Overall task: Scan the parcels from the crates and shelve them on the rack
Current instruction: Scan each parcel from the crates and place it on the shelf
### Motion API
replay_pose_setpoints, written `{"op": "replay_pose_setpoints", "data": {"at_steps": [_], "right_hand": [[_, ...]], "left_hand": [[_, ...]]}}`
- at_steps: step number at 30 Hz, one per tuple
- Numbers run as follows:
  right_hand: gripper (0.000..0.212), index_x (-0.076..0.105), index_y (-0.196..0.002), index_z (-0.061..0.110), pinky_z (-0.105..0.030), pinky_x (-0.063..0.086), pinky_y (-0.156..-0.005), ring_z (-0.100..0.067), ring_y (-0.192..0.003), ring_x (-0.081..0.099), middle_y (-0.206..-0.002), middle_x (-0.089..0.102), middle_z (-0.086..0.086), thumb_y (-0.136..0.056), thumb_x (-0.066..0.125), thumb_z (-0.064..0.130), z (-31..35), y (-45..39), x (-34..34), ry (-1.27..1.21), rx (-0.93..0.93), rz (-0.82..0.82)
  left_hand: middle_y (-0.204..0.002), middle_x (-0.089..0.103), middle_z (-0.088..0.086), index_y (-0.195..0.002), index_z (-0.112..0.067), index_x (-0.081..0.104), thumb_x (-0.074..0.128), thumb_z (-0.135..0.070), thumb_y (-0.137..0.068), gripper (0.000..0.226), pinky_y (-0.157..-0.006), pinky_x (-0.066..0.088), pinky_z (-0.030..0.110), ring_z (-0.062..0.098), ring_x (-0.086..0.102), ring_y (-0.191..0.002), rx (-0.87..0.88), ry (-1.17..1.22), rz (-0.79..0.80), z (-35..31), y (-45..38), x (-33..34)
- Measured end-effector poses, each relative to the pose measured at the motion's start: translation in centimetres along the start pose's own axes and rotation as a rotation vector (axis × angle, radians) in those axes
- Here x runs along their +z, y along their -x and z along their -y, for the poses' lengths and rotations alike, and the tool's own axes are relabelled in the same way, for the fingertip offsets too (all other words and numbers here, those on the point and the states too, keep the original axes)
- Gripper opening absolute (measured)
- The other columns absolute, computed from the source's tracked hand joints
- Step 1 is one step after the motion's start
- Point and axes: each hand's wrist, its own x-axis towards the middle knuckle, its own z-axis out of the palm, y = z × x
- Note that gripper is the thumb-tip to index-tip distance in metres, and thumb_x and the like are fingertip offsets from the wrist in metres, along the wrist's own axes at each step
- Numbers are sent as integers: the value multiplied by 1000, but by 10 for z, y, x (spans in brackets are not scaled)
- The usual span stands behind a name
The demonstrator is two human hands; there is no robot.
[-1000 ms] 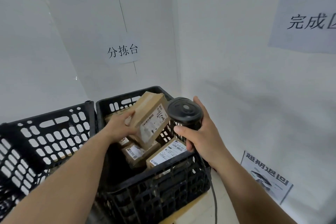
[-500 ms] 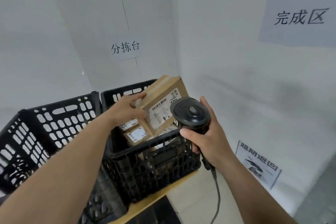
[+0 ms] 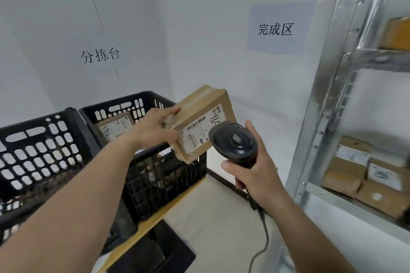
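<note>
Left fingers (image 3: 170,112) pinch the box (image 3: 200,122) at mid-frame by one end; right hand (image 3: 255,170) wraps the scanner (image 3: 235,143). Tilted label may misread; box could slip.

Box (image 3: 200,115) in my left hand (image 3: 153,127) is brown cardboard, clear glossy tape across the top, white label with black print and black handwritten digits. Scanner (image 3: 235,143) in my right hand (image 3: 257,175) is black all over, grey dot at centre of its round head, dark cord (image 3: 263,241). Crates (image 3: 155,175) black, lattice of slots. Parcel in crate (image 3: 115,128) brown with white label. Table edge (image 3: 155,221) yellowish wood. Rack (image 3: 326,104) shiny silver metal. Parcels on rack (image 3: 363,175) brown, white labels. Walls white; two pale signs with black characters.
</note>
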Motion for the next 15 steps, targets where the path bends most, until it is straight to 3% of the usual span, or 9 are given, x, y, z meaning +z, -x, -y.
{"op": "replay_pose_setpoints", "data": {"at_steps": [3, 7, 12, 15], "right_hand": [[98, 22, -127, 76, -24, 51, -55, -4, -58, 60, -130, 57, 12, -79, 81, 13, 2, 40, -1, 25, 20, -33], [98, 21, -142, 60, -12, 48, -54, 3, -75, 63, -125, 54, 22, -80, 80, 12, 6, 87, -10, 81, 48, -79], [102, 21, -143, 62, -23, 51, -55, -5, -62, 58, -119, 55, 21, -78, 81, 11, 6, 129, -29, 103, 123, -106], [103, 20, -143, 62, -24, 52, -55, -7, -70, 58, -121, 54, 21, -78, 81, 9, 5, 149, -42, 96, 139, -122]], "left_hand": [[-121, 45, -10, -148, -25, 34, 63, -6, -86, 71, -67, 42, 10, 1, 48, -91, 8, -13, 89, 2, 24, 14], [-111, 47, -20, -147, -27, 36, 65, -9, -85, 70, -69, 39, 14, 1, 52, -97, 19, 26, 178, 0, 46, 37], [-119, 53, -9, -145, -31, 39, 67, -15, -85, 68, -73, 42, 15, 2, 54, -95, 34, 48, 260, -17, 51, 60], [-125, 54, -2, -144, -35, 40, 68, -18, -83, 68, -88, 45, 28, 5, 55, -100, 40, 46, 283, -31, 51, 74]]}}
